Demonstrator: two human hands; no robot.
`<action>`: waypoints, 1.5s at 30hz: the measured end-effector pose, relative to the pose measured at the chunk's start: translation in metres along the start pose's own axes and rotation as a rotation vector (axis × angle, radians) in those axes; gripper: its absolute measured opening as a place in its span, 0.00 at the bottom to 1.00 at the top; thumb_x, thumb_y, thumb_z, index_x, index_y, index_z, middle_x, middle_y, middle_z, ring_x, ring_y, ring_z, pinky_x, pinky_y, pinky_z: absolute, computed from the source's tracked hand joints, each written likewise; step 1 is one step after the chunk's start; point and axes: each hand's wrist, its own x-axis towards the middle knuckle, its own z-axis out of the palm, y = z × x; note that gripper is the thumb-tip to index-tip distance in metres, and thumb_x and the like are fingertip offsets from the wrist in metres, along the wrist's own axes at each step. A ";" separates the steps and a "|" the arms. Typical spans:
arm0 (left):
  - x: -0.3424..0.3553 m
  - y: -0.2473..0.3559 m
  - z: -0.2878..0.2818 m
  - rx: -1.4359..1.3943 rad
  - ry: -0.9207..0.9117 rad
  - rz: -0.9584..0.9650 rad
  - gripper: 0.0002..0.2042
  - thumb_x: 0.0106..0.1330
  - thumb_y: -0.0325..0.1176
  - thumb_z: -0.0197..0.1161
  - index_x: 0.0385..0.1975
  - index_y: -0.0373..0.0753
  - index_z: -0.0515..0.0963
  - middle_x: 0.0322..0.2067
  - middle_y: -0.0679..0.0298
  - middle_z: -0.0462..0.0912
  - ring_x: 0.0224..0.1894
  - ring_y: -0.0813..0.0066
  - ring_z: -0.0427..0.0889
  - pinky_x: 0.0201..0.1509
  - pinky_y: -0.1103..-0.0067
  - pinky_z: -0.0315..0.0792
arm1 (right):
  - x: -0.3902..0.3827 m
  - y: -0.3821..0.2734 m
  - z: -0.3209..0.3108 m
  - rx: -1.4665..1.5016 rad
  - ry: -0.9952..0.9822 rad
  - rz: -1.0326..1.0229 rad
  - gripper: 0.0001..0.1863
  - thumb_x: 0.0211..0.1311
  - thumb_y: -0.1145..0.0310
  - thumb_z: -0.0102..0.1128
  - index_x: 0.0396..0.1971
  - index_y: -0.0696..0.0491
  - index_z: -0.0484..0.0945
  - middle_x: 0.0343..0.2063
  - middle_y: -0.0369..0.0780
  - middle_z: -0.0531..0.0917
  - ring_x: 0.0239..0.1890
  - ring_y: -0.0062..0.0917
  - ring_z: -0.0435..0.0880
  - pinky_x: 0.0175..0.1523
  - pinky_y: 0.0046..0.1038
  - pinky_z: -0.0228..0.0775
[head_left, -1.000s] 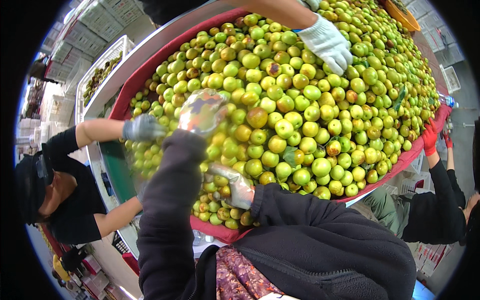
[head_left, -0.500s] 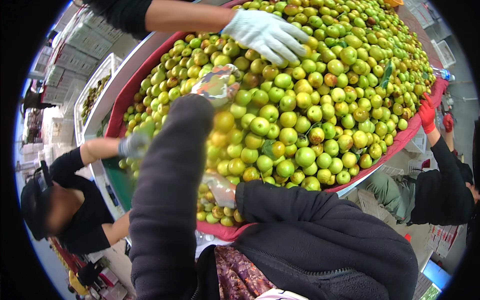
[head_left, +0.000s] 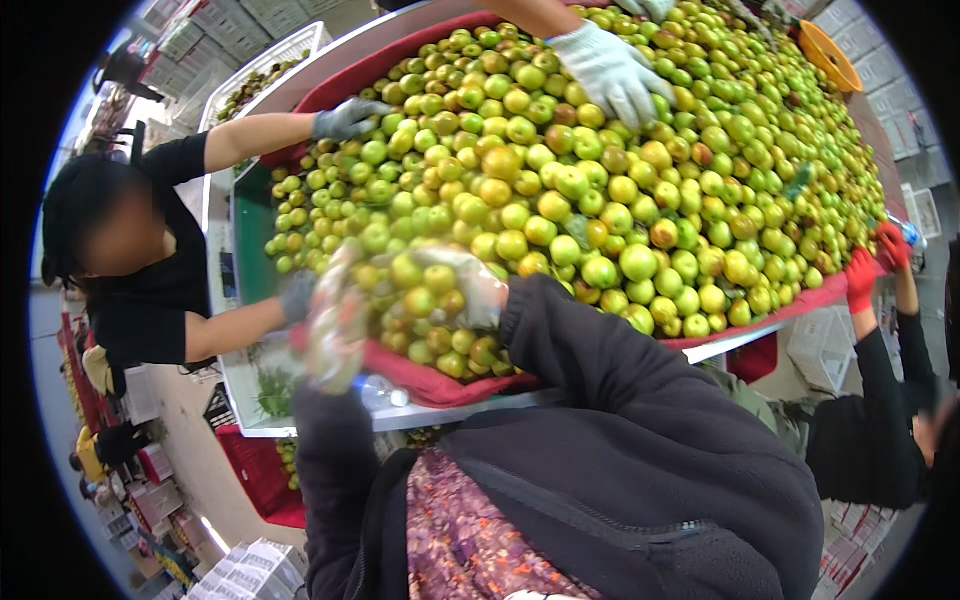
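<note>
green fruit (head_left: 640, 262) lies heaped on the desk (head_left: 243, 375), mostly toward one o'clock from the hands. the left hand (head_left: 335, 315), gloved and blurred, is near the view's nine o'clock; the gloved right hand (head_left: 475, 288) is at its three o'clock, with fruit between them. whether either grip is apart or clamped, i cannot tell. a clear bottle (head_left: 378, 393) lies at the left hand's five o'clock.

The left hand (head_left: 338, 318) blurs in bright light.

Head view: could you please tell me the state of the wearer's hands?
Left hand: blurred beside the green fruit; open or closed cannot be told.
Right hand: also beside it; whether its grip holds any cannot be told.
</note>
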 end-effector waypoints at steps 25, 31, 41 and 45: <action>-0.407 0.015 0.018 -0.439 0.734 -0.393 0.21 0.69 0.39 0.52 0.59 0.35 0.69 0.56 0.60 0.73 0.55 0.72 0.74 0.48 0.79 0.74 | -0.060 0.278 -0.006 -0.948 -0.109 0.463 0.25 0.64 0.56 0.56 0.58 0.51 0.67 0.53 0.43 0.75 0.52 0.36 0.77 0.55 0.38 0.72; -0.309 0.007 0.012 0.056 0.519 -0.425 0.24 0.68 0.39 0.54 0.61 0.34 0.66 0.58 0.59 0.71 0.59 0.68 0.71 0.64 0.74 0.63 | -0.060 0.183 0.017 -0.599 -0.005 0.221 0.22 0.66 0.56 0.54 0.54 0.53 0.72 0.47 0.40 0.78 0.41 0.24 0.79 0.47 0.25 0.74; 0.096 0.009 0.115 0.897 -0.083 0.451 0.15 0.65 0.35 0.54 0.49 0.39 0.77 0.45 0.51 0.80 0.46 0.54 0.79 0.50 0.68 0.73 | -0.049 0.032 -0.019 -0.835 0.126 -0.632 0.12 0.67 0.62 0.50 0.41 0.54 0.77 0.33 0.39 0.81 0.34 0.23 0.79 0.36 0.24 0.70; 0.174 0.008 0.169 1.145 -0.399 0.217 0.20 0.64 0.38 0.55 0.57 0.45 0.70 0.45 0.52 0.79 0.45 0.53 0.79 0.48 0.66 0.73 | -0.050 0.023 -0.048 -1.137 0.079 -0.418 0.07 0.64 0.70 0.53 0.39 0.54 0.76 0.35 0.39 0.79 0.35 0.26 0.77 0.40 0.27 0.70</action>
